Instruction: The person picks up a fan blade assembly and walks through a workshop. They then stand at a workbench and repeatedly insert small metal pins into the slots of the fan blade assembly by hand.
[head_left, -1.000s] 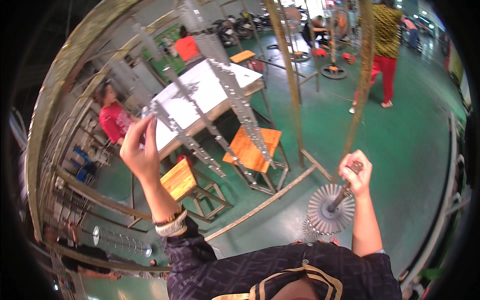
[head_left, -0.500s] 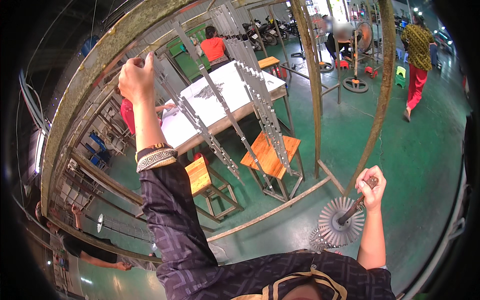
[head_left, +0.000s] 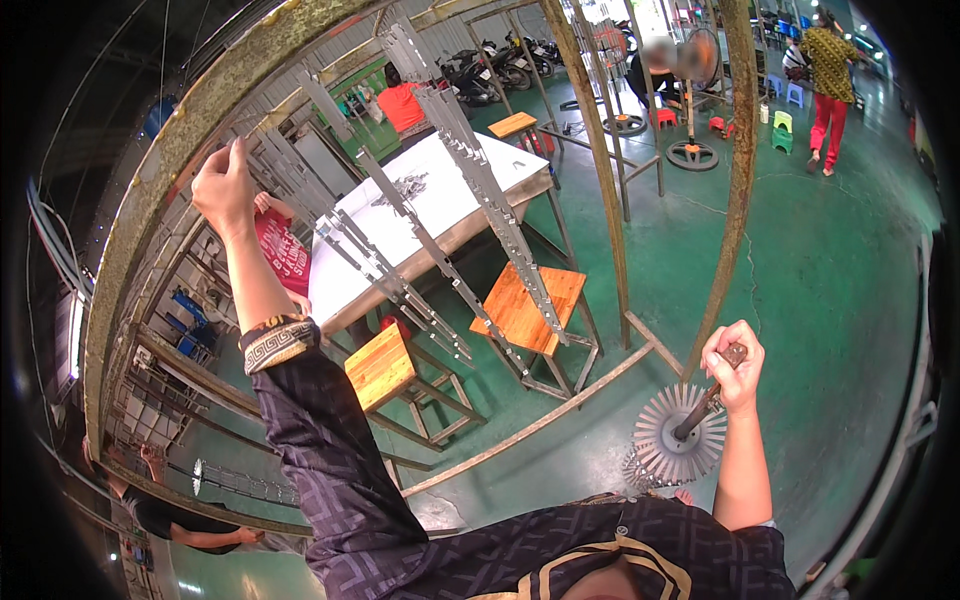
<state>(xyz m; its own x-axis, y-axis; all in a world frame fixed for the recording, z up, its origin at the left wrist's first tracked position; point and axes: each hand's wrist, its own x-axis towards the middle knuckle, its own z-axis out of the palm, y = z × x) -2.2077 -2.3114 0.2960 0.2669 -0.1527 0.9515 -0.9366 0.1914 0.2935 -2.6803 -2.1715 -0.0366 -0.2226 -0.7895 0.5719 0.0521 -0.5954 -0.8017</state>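
Note:
My left hand (head_left: 225,190) is raised at the upper left, close to the rusty top rail (head_left: 175,120) of a tall metal frame. Its fingers are curled together; whatever they hold, if anything, is too small to make out. Low on the right, my right hand (head_left: 735,365) is wrapped round a brown, rusty rod (head_left: 712,397). That rod runs down to the hub of a round rack (head_left: 680,430) with grey slats fanning out like spokes. Between my hands hang long strings of flat grey metal pieces (head_left: 490,190), several side by side.
Behind the strings stands a white-topped table (head_left: 355,270) with a dark heap of small pieces. Wooden stools (head_left: 380,368) stand before it. People in red tops (head_left: 405,108) are at the table; another walks at the far right. A fan (head_left: 697,55) and motorbikes are farther back.
My left hand has shifted left and slightly down along the rail. The right hand stays on the rod. My view has moved a little, and the walking person has gone farther off.

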